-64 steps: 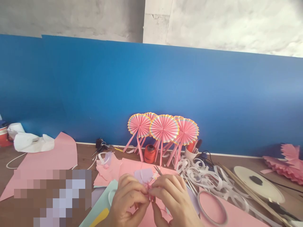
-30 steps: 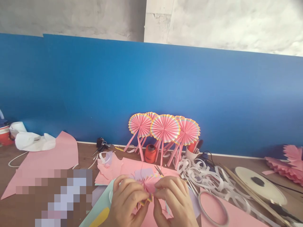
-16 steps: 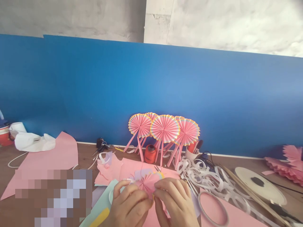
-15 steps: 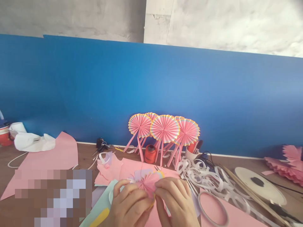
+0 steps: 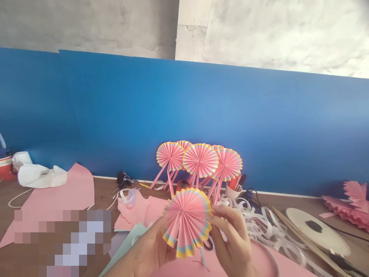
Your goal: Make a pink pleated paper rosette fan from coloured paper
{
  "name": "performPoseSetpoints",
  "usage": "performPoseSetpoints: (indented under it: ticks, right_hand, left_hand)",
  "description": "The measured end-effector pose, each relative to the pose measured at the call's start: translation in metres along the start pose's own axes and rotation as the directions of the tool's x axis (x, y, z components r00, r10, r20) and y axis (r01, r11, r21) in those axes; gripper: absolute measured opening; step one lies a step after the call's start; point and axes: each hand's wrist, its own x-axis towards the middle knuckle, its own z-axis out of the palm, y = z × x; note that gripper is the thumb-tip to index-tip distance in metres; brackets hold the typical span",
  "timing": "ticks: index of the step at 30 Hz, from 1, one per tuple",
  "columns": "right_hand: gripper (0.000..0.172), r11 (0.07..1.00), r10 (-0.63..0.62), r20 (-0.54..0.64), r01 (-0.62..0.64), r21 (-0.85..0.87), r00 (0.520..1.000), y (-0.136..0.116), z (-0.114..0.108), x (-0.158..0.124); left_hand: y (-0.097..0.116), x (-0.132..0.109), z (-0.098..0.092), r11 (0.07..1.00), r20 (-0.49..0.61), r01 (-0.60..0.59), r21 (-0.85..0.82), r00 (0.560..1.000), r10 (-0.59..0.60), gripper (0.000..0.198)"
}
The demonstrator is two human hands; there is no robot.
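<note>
A round pleated paper fan (image 5: 188,225), pink with a blue and yellow edge, faces me low in the middle. My left hand (image 5: 148,246) holds it from the left, with some fingers hidden behind the paper. On the other side, my right hand (image 5: 232,240) pinches its right rim between thumb and fingers. The fan is spread into a nearly full disc, with a gap between pleats at its lower left. Just beyond it, several similar paper fans (image 5: 201,159) stand on pink strip legs against the blue panel. Pink paper (image 5: 184,269) lies under my hands.
Curled white paper strips (image 5: 265,227) spread at the right, near a pale round disc (image 5: 314,231). A cup of tools (image 5: 233,188) and a reddish spool (image 5: 183,185) stand behind. White fabric (image 5: 42,176) and a pink sheet (image 5: 77,188) lie left. A blue panel (image 5: 115,107) borders the table.
The fan in my hands has risen, opened from a bunched shape into a disc, and turned towards me. My left hand has shifted behind its left edge, while my right hand has moved rightward.
</note>
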Motion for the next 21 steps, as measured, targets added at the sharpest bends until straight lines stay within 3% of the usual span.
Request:
performPoseSetpoints:
  ticks: [2,5,8,10,12,15,18,20,21]
  right_hand:
    - [0.03,0.999,0.03,0.067,-0.032,0.022,0.997,0.003,0.004,-0.003]
    - [0.036,0.976,0.17,0.134,-0.185,0.111,0.976,0.009,0.012,-0.006]
    - [0.045,0.843,0.396,0.199,-0.441,0.309,0.896,0.013,0.018,-0.007]
    - [0.05,0.663,0.533,0.292,-0.606,0.44,0.794,0.013,0.02,-0.006]
    - [0.051,0.434,0.616,0.44,-0.748,0.503,0.653,0.011,0.02,-0.003]
    - [0.045,0.14,0.624,0.642,-0.872,0.468,0.445,0.003,0.02,0.0]
    - [0.036,-0.006,0.654,0.696,-0.918,0.397,0.297,-0.003,0.023,-0.002]
    - [0.036,-0.03,0.685,0.681,-0.924,0.381,0.259,-0.004,0.026,-0.005]
    - [0.036,-0.018,0.698,0.666,-0.923,0.384,0.264,-0.003,0.027,-0.006]
  left_hand:
    - [-0.002,0.001,-0.002,0.992,-0.032,0.002,-0.126,0.999,-0.006,0.029]
    - [-0.002,0.003,-0.006,0.973,-0.103,-0.116,-0.199,0.99,0.097,0.027]
    - [0.0,0.005,-0.007,0.966,-0.133,-0.196,-0.169,0.976,0.175,0.025]
    - [-0.001,0.005,-0.006,0.967,-0.145,-0.225,-0.122,0.967,0.207,0.026]
    - [-0.003,0.005,-0.005,0.97,-0.135,-0.227,-0.084,0.967,0.214,0.028]
    - [-0.009,0.005,-0.002,0.983,-0.113,-0.178,-0.055,0.979,0.171,0.029]
    - [-0.012,0.005,0.0,0.992,-0.134,-0.12,-0.026,0.984,0.116,0.031]
    - [-0.011,0.003,0.002,0.995,-0.164,-0.103,-0.001,0.981,0.101,0.033]
    - [-0.01,0.002,0.003,0.995,-0.172,-0.096,0.016,0.98,0.097,0.033]
